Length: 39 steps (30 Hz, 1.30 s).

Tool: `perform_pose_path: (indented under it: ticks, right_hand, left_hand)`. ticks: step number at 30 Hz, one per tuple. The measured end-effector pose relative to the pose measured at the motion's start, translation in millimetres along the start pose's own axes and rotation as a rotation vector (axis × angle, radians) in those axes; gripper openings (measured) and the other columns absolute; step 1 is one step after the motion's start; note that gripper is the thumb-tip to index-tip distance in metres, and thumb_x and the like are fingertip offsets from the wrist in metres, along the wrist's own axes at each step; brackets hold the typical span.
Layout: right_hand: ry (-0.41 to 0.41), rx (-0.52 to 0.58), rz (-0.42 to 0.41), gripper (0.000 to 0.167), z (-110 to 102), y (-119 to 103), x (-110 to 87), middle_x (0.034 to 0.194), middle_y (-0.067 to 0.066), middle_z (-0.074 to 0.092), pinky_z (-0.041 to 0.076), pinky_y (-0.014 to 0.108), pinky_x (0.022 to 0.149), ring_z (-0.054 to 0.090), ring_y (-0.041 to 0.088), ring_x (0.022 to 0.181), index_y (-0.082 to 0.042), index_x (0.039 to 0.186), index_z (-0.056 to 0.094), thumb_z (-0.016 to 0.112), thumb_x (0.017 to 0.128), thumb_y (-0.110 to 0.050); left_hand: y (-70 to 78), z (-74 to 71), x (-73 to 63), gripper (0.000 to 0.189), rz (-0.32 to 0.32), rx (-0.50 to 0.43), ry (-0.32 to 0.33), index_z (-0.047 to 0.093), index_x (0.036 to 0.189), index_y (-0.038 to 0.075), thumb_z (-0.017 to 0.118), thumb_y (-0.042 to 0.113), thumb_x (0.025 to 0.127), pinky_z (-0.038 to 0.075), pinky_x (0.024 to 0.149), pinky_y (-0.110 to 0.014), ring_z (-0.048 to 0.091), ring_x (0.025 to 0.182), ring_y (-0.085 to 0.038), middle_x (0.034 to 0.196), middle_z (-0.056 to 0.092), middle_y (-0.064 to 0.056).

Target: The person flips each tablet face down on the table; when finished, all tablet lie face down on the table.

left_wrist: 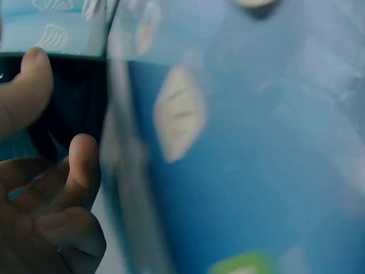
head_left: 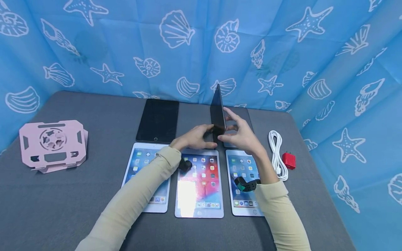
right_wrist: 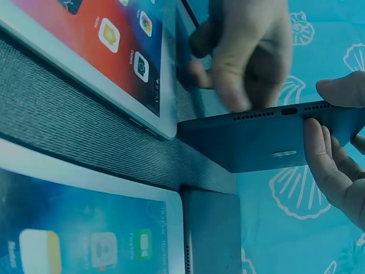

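Note:
A dark tablet (head_left: pixel 217 109) stands upright on its long side at the back middle, its port end toward me. My right hand (head_left: pixel 240 134) grips that end; in the right wrist view its thumb and fingers pinch the tablet (right_wrist: pixel 251 140) from both faces. My left hand (head_left: pixel 198 136) is at the other face, thumb and fingers spread apart. It looks blurred in the right wrist view, with fingertips right at the tablet's edge. The left wrist view shows a gap between the thumb and curved fingers of the left hand (left_wrist: pixel 51 165).
Three lit white tablets, left (head_left: pixel 161 205), middle (head_left: pixel 201 181) and right (head_left: pixel 242 181), lie in front. Dark tablets lie back left (head_left: pixel 158 120) and back right (head_left: pixel 246 116). A pink stand (head_left: pixel 53 144) is far left; a white cable (head_left: pixel 277 155) and red charger (head_left: pixel 289 160) lie right. A curtain (head_left: pixel 201 52) hangs behind.

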State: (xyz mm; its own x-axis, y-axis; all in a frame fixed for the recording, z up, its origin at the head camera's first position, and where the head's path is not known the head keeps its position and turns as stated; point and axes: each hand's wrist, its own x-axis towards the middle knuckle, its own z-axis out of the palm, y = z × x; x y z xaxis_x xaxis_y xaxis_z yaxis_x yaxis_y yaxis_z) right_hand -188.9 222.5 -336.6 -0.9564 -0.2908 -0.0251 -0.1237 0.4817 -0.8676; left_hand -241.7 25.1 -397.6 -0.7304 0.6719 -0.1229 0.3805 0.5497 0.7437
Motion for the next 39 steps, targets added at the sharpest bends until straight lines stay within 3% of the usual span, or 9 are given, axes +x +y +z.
perform_pose_path:
  ticks: [2,4,7,11,19,24,27,34,39]
  right_hand:
    - [-0.003,0.013,-0.004,0.094,0.3,0.9,0.1,0.146,0.025,0.038,0.056,0.022,0.077,0.061,0.044,0.111,-0.019,0.165,0.019,0.068,0.089,0.009]
    - [-0.004,0.022,-0.007,0.094,0.7,1.5,0.1,0.147,0.026,0.037,0.056,0.022,0.075,0.061,0.042,0.110,-0.019,0.165,0.019,0.068,0.090,0.009]
    - [-0.005,0.012,-0.008,0.094,1.4,3.5,0.2,0.148,0.025,0.039,0.055,0.023,0.076,0.062,0.039,0.111,-0.019,0.165,0.019,0.069,0.090,0.006]
    - [-0.017,-0.016,0.005,0.091,1.8,7.8,-0.4,0.149,0.020,0.043,0.054,0.028,0.078,0.064,0.036,0.113,-0.017,0.165,0.019,0.071,0.092,-0.001]
    - [-0.093,-0.023,0.034,0.088,1.6,22.9,1.6,0.159,0.018,0.042,0.055,0.032,0.086,0.064,0.033,0.112,-0.010,0.164,0.018,0.072,0.094,-0.010]
    - [-0.111,-0.046,-0.006,0.064,4.3,33.0,4.3,0.145,0.017,0.054,0.055,0.044,0.094,0.063,0.037,0.115,-0.006,0.150,0.046,0.075,0.093,-0.009]
    - [-0.119,-0.071,-0.009,0.050,6.3,35.9,5.5,0.139,0.018,0.058,0.052,0.052,0.101,0.061,0.040,0.122,-0.005,0.138,0.055,0.075,0.093,-0.011]
    - [-0.158,-0.153,0.110,0.069,10.7,37.7,7.0,0.143,0.024,0.055,0.050,0.058,0.103,0.054,0.044,0.130,-0.006,0.152,0.044,0.076,0.093,-0.020]
    - [-0.184,-0.191,0.167,0.077,13.4,42.1,9.7,0.136,0.025,0.058,0.052,0.053,0.100,0.057,0.042,0.124,-0.004,0.155,0.039,0.078,0.091,-0.023]
  left_hand:
    - [0.9,-5.2,-1.7,0.082,0.037,-0.047,0.015,0.023,0.163,0.005,0.067,0.033,0.099,0.056,0.090,-0.034,0.069,0.097,-0.026,0.157,0.045,-0.018]
    - [3.4,-11.4,-3.6,0.079,0.072,-0.097,0.045,0.020,0.164,0.008,0.063,0.031,0.102,0.054,0.071,-0.029,0.062,0.071,-0.020,0.154,0.049,-0.017]
    - [11.8,-22.0,-5.9,0.074,0.109,-0.123,0.109,0.019,0.165,0.013,0.057,0.033,0.105,0.048,0.063,-0.025,0.054,0.062,-0.014,0.150,0.053,-0.015]
    - [26.5,-34.1,-7.8,0.075,0.134,-0.118,0.157,0.016,0.166,0.017,0.055,0.039,0.105,0.048,0.065,-0.028,0.054,0.064,-0.017,0.152,0.051,-0.012]
    - [39.8,-42.4,-11.3,0.089,0.136,-0.034,0.162,0.010,0.166,0.021,0.062,0.046,0.099,0.050,0.069,-0.030,0.057,0.073,-0.019,0.159,0.043,-0.010]
    - [43.1,-43.3,-13.9,0.091,0.147,0.016,0.169,0.011,0.166,0.020,0.064,0.048,0.098,0.050,0.071,-0.029,0.057,0.075,-0.017,0.158,0.043,-0.008]
    - [44.6,-44.1,-15.0,0.090,0.147,0.049,0.170,0.014,0.166,0.019,0.064,0.048,0.098,0.051,0.071,-0.028,0.058,0.077,-0.016,0.158,0.044,-0.007]
    - [45.6,-46.3,-17.6,0.086,0.148,0.098,0.172,0.019,0.165,0.016,0.064,0.046,0.099,0.050,0.070,-0.026,0.058,0.077,-0.015,0.156,0.045,-0.007]
    - [43.5,-46.2,-18.6,0.084,0.157,0.092,0.183,0.021,0.164,0.014,0.064,0.044,0.099,0.049,0.069,-0.026,0.057,0.076,-0.015,0.154,0.047,-0.008]
